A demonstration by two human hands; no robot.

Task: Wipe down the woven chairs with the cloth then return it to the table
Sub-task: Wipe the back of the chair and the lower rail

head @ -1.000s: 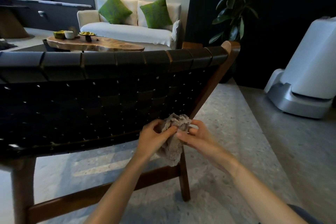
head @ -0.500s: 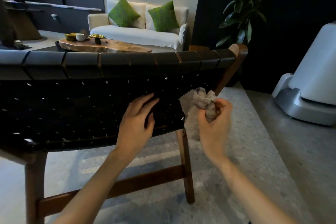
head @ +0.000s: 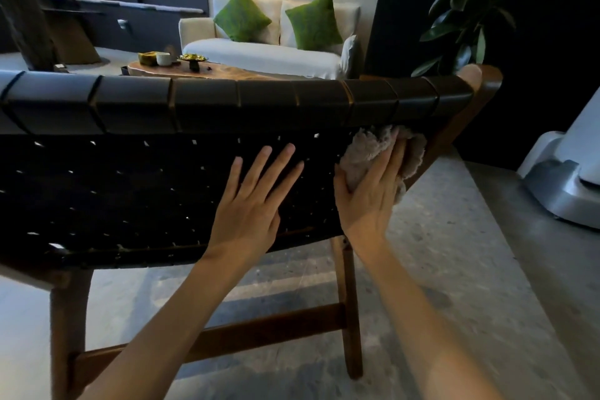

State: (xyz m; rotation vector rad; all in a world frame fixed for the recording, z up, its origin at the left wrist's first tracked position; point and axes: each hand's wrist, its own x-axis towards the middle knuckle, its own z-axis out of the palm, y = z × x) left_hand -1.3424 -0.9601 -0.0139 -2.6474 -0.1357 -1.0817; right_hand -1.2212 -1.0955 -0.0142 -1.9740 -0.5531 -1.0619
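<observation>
Beige cloth (head: 363, 153) is sitting bunched at the upper right of the woven chair (head: 130, 188), our right hand (head: 370, 195) pressing it with nearly straight fingers. Our left hand (head: 250, 204), spread and empty, is bracing the weave; we are judging firm, overlapping strokes best.

Fluffy terry cloth (head: 367, 153) on matt woven leather chair (head: 162, 191), wooden frame.

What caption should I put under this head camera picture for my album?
Right hand presses a cloth on the woven chair back; left hand lies flat beside it.
</observation>
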